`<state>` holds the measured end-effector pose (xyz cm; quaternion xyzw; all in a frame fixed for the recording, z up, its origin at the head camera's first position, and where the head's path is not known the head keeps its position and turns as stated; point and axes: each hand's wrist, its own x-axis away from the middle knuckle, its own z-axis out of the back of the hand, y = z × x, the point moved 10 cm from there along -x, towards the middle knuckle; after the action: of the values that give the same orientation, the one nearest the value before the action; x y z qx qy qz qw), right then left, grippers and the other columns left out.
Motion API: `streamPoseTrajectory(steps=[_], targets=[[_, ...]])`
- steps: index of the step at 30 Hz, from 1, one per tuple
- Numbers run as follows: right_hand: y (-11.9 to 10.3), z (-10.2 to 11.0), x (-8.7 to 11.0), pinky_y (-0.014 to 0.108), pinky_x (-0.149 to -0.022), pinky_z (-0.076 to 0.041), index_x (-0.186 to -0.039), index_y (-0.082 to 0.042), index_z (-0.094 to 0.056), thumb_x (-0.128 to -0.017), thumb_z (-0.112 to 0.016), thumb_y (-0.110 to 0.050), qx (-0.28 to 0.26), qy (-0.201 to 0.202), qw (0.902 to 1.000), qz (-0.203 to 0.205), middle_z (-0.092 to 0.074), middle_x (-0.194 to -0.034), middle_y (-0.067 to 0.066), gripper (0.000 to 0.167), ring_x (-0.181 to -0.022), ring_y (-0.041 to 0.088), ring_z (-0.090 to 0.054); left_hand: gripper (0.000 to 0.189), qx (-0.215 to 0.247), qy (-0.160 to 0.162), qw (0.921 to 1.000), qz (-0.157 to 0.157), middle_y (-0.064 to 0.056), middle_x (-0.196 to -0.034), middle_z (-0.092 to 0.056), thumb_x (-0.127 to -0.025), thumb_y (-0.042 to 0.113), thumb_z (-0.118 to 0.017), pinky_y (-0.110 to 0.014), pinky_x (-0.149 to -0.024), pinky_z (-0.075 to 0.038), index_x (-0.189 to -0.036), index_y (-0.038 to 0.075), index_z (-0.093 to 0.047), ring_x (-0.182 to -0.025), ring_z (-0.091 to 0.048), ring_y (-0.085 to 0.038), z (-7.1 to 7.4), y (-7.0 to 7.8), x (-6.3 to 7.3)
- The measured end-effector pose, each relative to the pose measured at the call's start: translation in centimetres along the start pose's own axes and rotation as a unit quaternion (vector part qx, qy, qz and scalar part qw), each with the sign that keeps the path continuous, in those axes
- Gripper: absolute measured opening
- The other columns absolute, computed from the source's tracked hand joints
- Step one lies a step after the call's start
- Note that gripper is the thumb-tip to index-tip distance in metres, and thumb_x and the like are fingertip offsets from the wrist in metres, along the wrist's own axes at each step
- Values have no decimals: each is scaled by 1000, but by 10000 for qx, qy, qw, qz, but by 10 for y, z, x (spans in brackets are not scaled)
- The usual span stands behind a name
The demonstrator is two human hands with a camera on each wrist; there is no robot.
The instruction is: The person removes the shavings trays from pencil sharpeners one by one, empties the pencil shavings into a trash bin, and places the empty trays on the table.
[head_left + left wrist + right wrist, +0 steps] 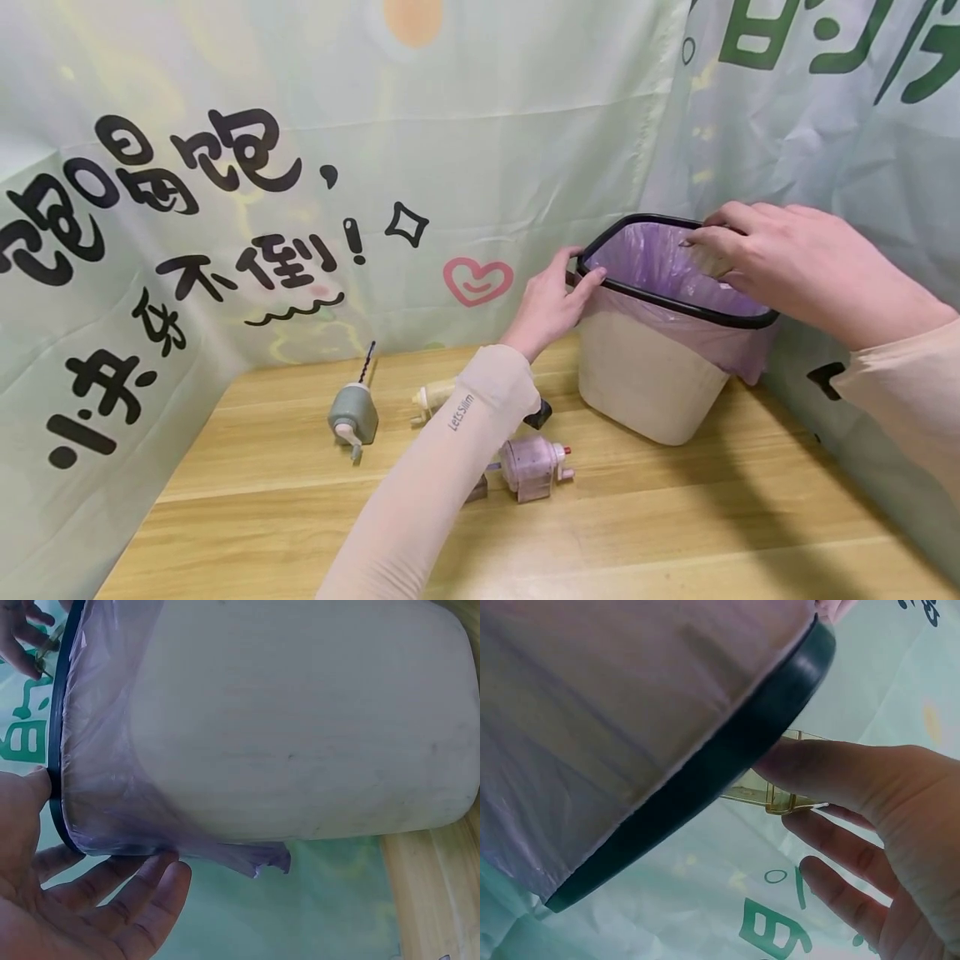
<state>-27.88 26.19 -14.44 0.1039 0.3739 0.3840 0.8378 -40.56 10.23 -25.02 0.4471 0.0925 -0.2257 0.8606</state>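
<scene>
Nearest the counter's left edge, toward its back, a grey sharpener (353, 414) stands on the counter (637, 542) with a dark pencil (367, 363) poking up behind it. Next comes a cream sharpener (433, 397), partly hidden behind the left sleeve (442, 467), and a pink sharpener (529, 467) sits nearer the front, just beside that sleeve. The left hand (551, 300) grips the left corner of the bin's black rim (675, 307), thumb over it and fingers fairly straight along the outside. The bin (645, 383) stands near the counter's back right corner, lined with a purple bag (626, 250). At its mouth, the right hand (780, 250) pinches a clear yellowish box (781, 801) between thumb and curled fingers; whether anything remains inside I can't tell. The step looks like emptying the box, so it would pay to bring its open side well within the rim, tip it low and tap gently, keep the pinch firm so the box doesn't drop, and let the left hand steady the bin and liner.
</scene>
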Motion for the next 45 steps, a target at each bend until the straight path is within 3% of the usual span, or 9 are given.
streamPoseTrajectory(steps=[8, 14, 29, 32, 35, 37, 39, 41, 45], targets=[[-2, 5, -2, 55, -65, -55, -121, -2, -69, -54, -98, 4, 60, 99, 9999, -60, -70, -106, 14, 73, -88, 37, -70, 56, -85, -134, 9998, -133, -12, -129, -75, -112, 43, -56, -38, -101, -59, -161, 19, -46, -120, -70, -26, 4, 2, 0], [-10, 11, -5, 53, -62, -51, -118, -2, -68, -57, -96, -3, 133, 442, 9989, -32, -70, -100, 15, 67, -84, 37, -69, 53, 64, -221, 9994, -244, -11, -126, -76, -110, 34, -63, -32, -92, -60, -159, 18, -49, -116, -73, -23, 9, 1, 5], [-4, 20, -5, 64, -85, -51, -121, -2, -72, -66, -89, -20, -268, 735, 9956, -512, -75, -106, 18, 60, -94, 43, -70, 50, -48, -354, 9991, -228, -13, -135, -73, -111, 31, -61, -38, -101, -60, -157, 14, -50, -120, -73, -26, 19, -10, 12], [-4, 23, -5, 63, -87, -49, -122, -3, -72, -84, -83, -40, -468, 819, 9934, -654, -76, -106, 17, 54, -96, 43, -70, 49, -90, -337, 9991, -244, -14, -136, -73, -111, 30, -60, -39, -102, -60, -156, 13, -51, -120, -73, -27, 22, -11, 13], [-5, 22, -6, 62, -87, -47, -121, -2, -72, -102, -56, -67, -611, 852, 9920, -708, -75, -104, 17, 69, -94, 43, -70, 48, -135, -292, 9992, -249, -15, -136, -73, -111, 30, -60, -41, -103, -60, -156, 13, -52, -120, -73, -28, 27, -13, 14], [-7, 21, -7, 62, -86, -47, -121, -2, -72, -101, -55, -68, -692, 837, 9914, -731, -75, -103, 18, 71, -92, 42, -69, 48, -134, -284, 9992, -230, -14, -137, -72, -111, 30, -61, -41, -104, -60, -156, 14, -52, -120, -73, -28, 29, -14, 14], [-9, 19, -7, 62, -86, -47, -121, -2, -72, -94, -71, -54, -763, 808, 9911, -728, -74, -101, 18, 59, -90, 40, -69, 48, -128, -293, 9993, -210, -14, -137, -72, -111, 31, -61, -42, -104, -60, -156, 15, -52, -121, -73, -27, 30, -15, 15], [-11, 19, -8, 62, -84, -48, -121, -2, -72, -90, -77, -47, -797, 811, 9910, -705, -74, -99, 17, 55, -88, 38, -69, 48, -120, -298, 9993, -189, -13, -137, -72, -111, 32, -61, -41, -104, -60, -156, 16, -52, -120, -73, -27, 31, -17, 16], [-16, 18, -10, 61, -80, -50, -120, -2, -72, -98, -62, -57, -847, 873, 9905, -639, -74, -99, 17, 60, -88, 37, -69, 47, -83, -292, 9993, -195, -13, -137, -72, -111, 32, -61, -41, -103, -60, -155, 16, -53, -118, -73, -27, 34, -18, 19]])
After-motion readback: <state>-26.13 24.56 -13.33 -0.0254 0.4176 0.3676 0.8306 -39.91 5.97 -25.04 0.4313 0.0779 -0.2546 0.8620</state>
